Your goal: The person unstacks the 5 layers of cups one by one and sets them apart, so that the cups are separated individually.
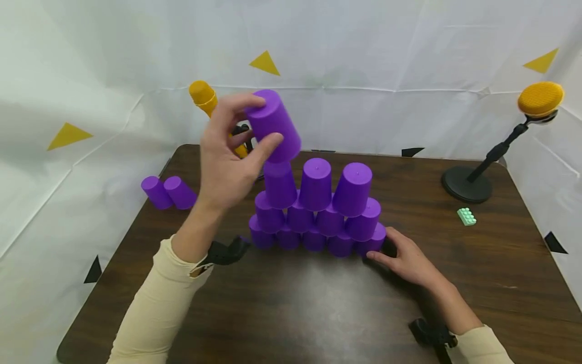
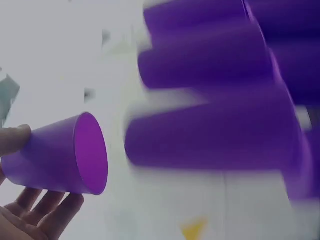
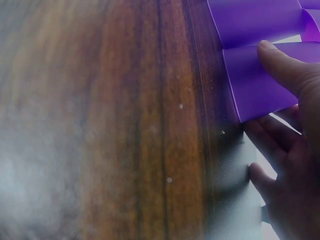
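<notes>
1. The left hand (image 1: 227, 156) grips a smooth purple plastic cup (image 1: 274, 126), a tapered cone shape held upside down and tilted, thumb on one side of the wall and fingers on the other.
2. In the left wrist view the same cup (image 2: 60, 155) shows its open, glossy mouth, with the fingertips (image 2: 47, 210) curled below it.
3. Just below the held cup stands a pyramid of cups (image 1: 316, 212), all the same matte purple, stacked upside down in three rows; the held cup hangs over the leftmost cup of the top row (image 1: 279, 183), very near it or just touching.
4. The right hand (image 1: 409, 260) lies low on the table (image 1: 295, 303), to the lower right of the gripped cup, its fingers fairly straight against the end cup of the bottom row (image 1: 375, 241); the right wrist view shows the thumb (image 3: 285, 65) pressed on that cup's wall (image 3: 255, 85).
5. The table is dark brown wood with visible grain.
6. Left of the grip, two more purple cups (image 1: 168, 192) lie on their sides at the table's edge.
7. Well to the right sit a small mint-green studded brick (image 1: 466, 216) and a black stand with a round orange textured head (image 1: 540, 98).
</notes>
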